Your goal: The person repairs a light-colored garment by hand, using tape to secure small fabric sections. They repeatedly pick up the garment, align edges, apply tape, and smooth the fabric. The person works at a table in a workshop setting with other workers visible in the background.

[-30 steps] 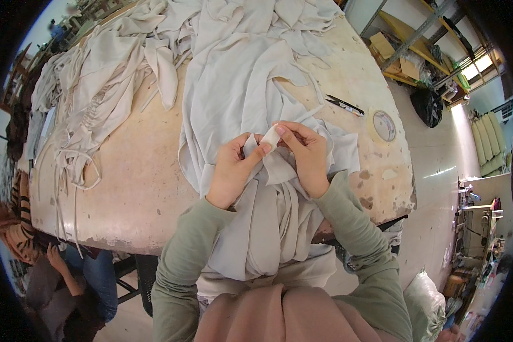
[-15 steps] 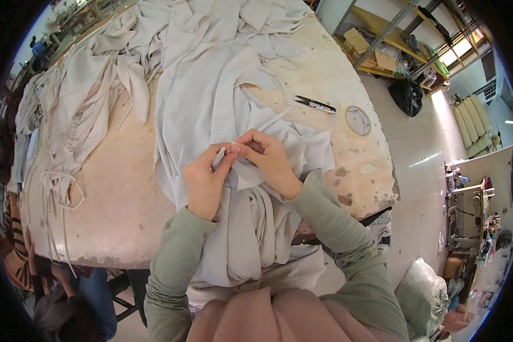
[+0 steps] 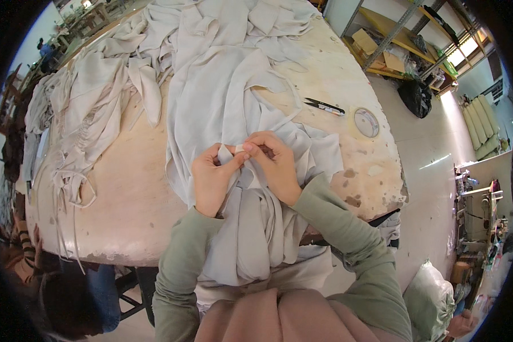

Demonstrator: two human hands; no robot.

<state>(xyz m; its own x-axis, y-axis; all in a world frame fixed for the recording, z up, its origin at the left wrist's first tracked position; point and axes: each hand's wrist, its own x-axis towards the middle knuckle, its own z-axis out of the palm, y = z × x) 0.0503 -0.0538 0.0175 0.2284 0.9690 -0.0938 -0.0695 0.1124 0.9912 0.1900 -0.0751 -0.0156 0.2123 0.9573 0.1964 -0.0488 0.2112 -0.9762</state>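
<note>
A pale grey garment (image 3: 211, 102) stretches over the middle of the table and hangs down over the near edge toward my lap. Close together above it, both hands pinch its fabric. My left hand (image 3: 212, 178) grips a fold between thumb and fingertips. My right hand (image 3: 275, 165) pinches the cloth right beside it, thumb against forefinger, the fingertips of the two hands almost touching. A small light strip of the fabric shows between them; its detail is too small to make out. Black thread snips (image 3: 325, 106) lie beyond my right hand, beside a roll of tape (image 3: 366, 123).
More pale garments (image 3: 91, 108) with loose ties lie heaped on the left of the worn table (image 3: 131, 228). Another person (image 3: 68, 302) is at the lower left. To the right stand metal shelves (image 3: 390, 37), a black bag (image 3: 414, 98) and a stuffed white sack (image 3: 430, 296).
The view has shifted slightly, so the table appears further right. Both hands keep their pinch on the garment, and more of the light strip shows between the fingertips.
</note>
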